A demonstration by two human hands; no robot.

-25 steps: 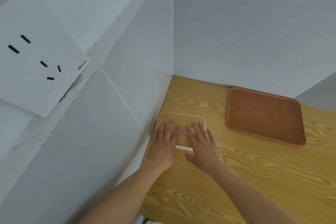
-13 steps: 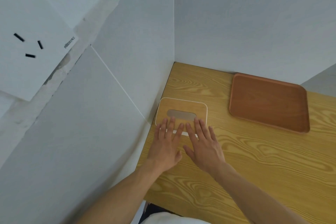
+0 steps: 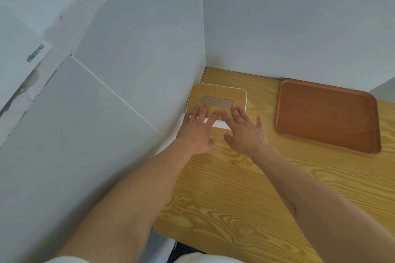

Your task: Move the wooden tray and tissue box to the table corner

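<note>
The tissue box (image 3: 215,94), white with a light wooden lid and a grey oval slot, stands against the left wall near the table's far left corner. My left hand (image 3: 195,131) and my right hand (image 3: 243,132) lie flat side by side, fingers spread, with the fingertips resting on the lid's near edge. Neither hand grips anything. The wooden tray (image 3: 327,114), reddish brown and empty, lies flat on the table to the right of the box, close to the back wall.
The light wooden table (image 3: 245,188) meets grey walls on its left and far sides. A bare strip of tabletop separates the box from the tray. A white sheet with print is stuck on the left wall.
Both hands have slid the tissue box away from me toward the far left corner. The fingers have drawn back from the slot to the lid's near edge.
</note>
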